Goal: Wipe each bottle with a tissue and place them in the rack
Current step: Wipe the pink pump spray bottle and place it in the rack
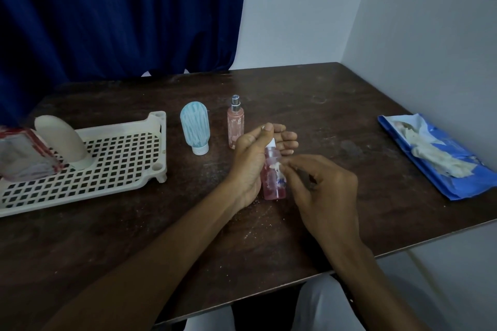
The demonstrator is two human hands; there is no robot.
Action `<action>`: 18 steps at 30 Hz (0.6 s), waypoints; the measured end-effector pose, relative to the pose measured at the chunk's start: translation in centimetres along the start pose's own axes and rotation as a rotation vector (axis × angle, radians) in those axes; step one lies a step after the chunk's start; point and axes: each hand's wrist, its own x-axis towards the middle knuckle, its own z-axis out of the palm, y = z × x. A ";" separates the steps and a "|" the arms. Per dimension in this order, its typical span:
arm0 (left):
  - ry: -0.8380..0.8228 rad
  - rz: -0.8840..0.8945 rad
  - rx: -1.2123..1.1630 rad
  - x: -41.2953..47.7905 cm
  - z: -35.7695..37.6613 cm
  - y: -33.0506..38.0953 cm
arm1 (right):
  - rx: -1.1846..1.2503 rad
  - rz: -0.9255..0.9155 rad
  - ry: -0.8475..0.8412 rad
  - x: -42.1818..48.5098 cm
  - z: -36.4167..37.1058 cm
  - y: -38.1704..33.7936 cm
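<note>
Centrally, a pink bottle [273, 185] is clasped in the left grip [251, 161], a tissue scrap [276, 168] pinched against it by the right grip [325, 191].

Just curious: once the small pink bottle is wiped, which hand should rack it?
Probably left: the left hand holds the small pink plastic bottle, and the white perforated plastic rack lies on that side.

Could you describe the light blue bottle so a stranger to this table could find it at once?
On the dark wooden table, look just right of the white lattice rack. The light blue bottle stands there on its white cap, squat and round-topped. It alone is blue with white streaks; the neighbour on its right is a slim pink spray bottle with a silver top.
</note>
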 end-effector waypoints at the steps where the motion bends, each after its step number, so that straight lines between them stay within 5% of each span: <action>1: -0.016 -0.011 -0.009 -0.1 0.0 0.0 | 0.001 0.011 0.015 0.5 0.2 0.0; 18: -0.093 -0.008 -0.002 -0.2 -0.2 0.0 | 0.044 0.082 0.049 1.9 0.7 -0.2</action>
